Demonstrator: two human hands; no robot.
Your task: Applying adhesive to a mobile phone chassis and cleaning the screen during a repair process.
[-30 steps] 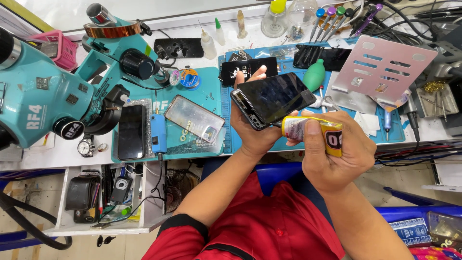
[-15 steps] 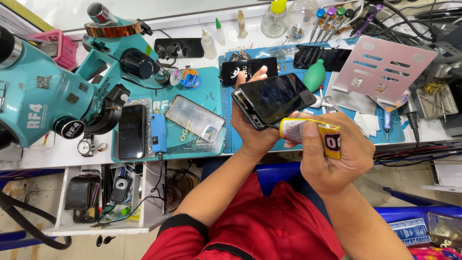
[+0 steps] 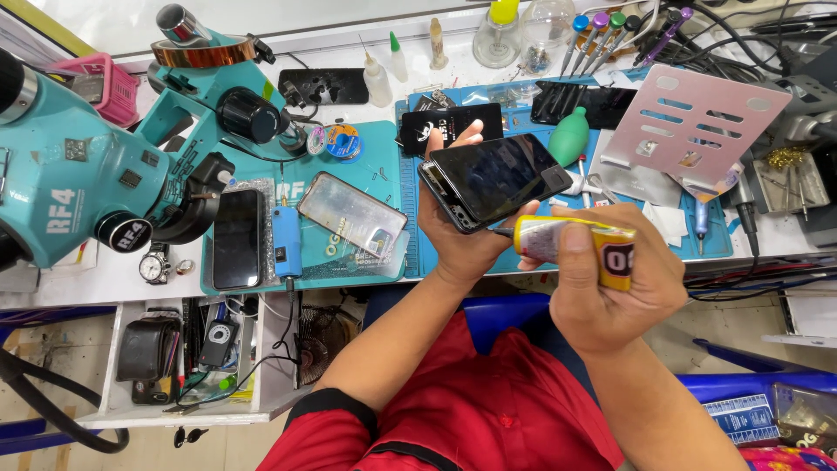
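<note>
Left hand (image 3: 466, 240) grips black glossy smartphone (image 3: 495, 180) from beneath, tilted. Right hand (image 3: 610, 279) closed around yellow glue tube (image 3: 571, 242); nozzle touches smartphone's lower edge, above teal work mat (image 3: 384, 157).

phone (image 3: 495, 180) black | glue tube (image 3: 577, 245) yellow | microscope (image 3: 105, 166) teal | mat (image 3: 357, 218) teal
</note>
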